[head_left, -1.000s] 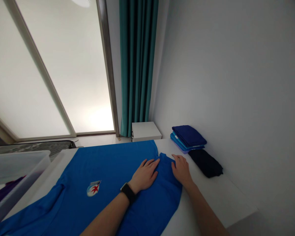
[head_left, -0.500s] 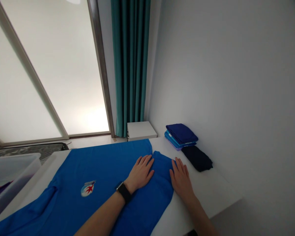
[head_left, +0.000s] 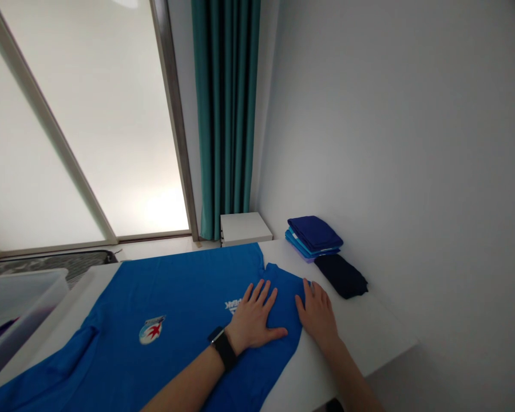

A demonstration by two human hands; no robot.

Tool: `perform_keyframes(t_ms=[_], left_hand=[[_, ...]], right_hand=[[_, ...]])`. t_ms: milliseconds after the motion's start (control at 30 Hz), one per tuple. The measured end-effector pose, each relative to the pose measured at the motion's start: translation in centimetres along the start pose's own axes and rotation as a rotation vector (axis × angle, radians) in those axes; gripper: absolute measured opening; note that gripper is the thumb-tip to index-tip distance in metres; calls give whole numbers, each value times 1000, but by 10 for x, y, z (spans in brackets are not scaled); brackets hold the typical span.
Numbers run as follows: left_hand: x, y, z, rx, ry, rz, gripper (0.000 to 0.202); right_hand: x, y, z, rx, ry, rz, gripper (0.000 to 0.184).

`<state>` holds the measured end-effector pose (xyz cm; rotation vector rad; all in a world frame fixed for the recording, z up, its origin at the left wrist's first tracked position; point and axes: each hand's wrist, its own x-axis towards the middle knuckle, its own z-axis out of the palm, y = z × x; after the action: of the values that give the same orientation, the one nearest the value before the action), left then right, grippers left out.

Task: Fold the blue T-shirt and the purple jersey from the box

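A bright blue T-shirt [head_left: 175, 320] lies spread on a white table [head_left: 360, 326], with a round printed badge [head_left: 151, 330] on it. My left hand [head_left: 255, 317], with a black wristwatch [head_left: 223, 346] on the wrist, presses flat on the shirt, fingers spread, beside white printed letters [head_left: 232, 306]. My right hand [head_left: 317, 313] rests at the shirt's right edge, its fingertips on the cloth and the heel of the hand on the table. Neither hand grips anything. A folded stack of blue clothes [head_left: 313, 236] and a folded navy garment [head_left: 341, 276] lie beyond my right hand.
A translucent plastic bin [head_left: 21, 300] holding purple cloth stands at the table's left. A white cabinet [head_left: 244, 228] stands beyond the table, under a teal curtain [head_left: 225, 114]. A wall [head_left: 390, 143] runs along the right, and a frosted glass door [head_left: 86, 126] fills the left.
My left hand has slid toward me and spread its fingers, uncovering white letters on the shirt. My right hand has barely moved. The view has shifted slightly.
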<state>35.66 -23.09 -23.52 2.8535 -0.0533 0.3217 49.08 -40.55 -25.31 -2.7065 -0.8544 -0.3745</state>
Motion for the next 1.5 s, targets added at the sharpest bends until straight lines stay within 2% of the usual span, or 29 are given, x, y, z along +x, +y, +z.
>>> perform_keyframes(t_ms=[133, 267, 367, 433, 567, 667, 767, 833, 933, 1033, 1133, 1200, 1333, 1500], left_hand=[[1, 1, -3, -1, -16, 7, 96], [2, 4, -7, -31, -34, -7, 80], [8, 0, -14, -176, -66, -110, 72], [13, -7, -21, -410, -49, -209, 68], [23, -25, -37, -1055, 94, -442, 57], [26, -38, -46, -1418, 101, -520, 56], [23, -52, -51, -1685, 78, -614, 53], [19, -60, -50, -1684, 75, -670, 50], [16, -68, -45, -1579, 93, -688, 45], [17, -70, -39, -1451, 180, -677, 44], [20, -67, -33, -1306, 291, -651, 49], [21, -65, -31, -1224, 349, -618, 47], [21, -64, -31, -1112, 404, -571, 48], [18, -75, -35, -897, 366, -577, 50]], right_hand=[[-10, 4, 0, -44, 75, 18, 50], [-15, 3, 2, 25, 18, -38, 49], [-10, 3, 4, 138, -30, 4, 49], [-4, 3, 3, 245, -45, 41, 49], [3, -14, -13, 542, -22, 38, 51], [-2, -46, -33, 688, -45, -101, 51], [-12, -82, -48, 719, -192, -274, 49], [-19, -100, -53, 697, -305, -381, 49], [-29, -114, -54, 629, -406, -506, 49], [-34, -116, -56, 585, -435, -579, 47], [-36, -113, -59, 579, -385, -611, 40], [-35, -107, -59, 580, -284, -555, 35], [-36, -85, -50, 490, -58, -318, 29], [-53, -62, -34, 318, -33, -168, 20]])
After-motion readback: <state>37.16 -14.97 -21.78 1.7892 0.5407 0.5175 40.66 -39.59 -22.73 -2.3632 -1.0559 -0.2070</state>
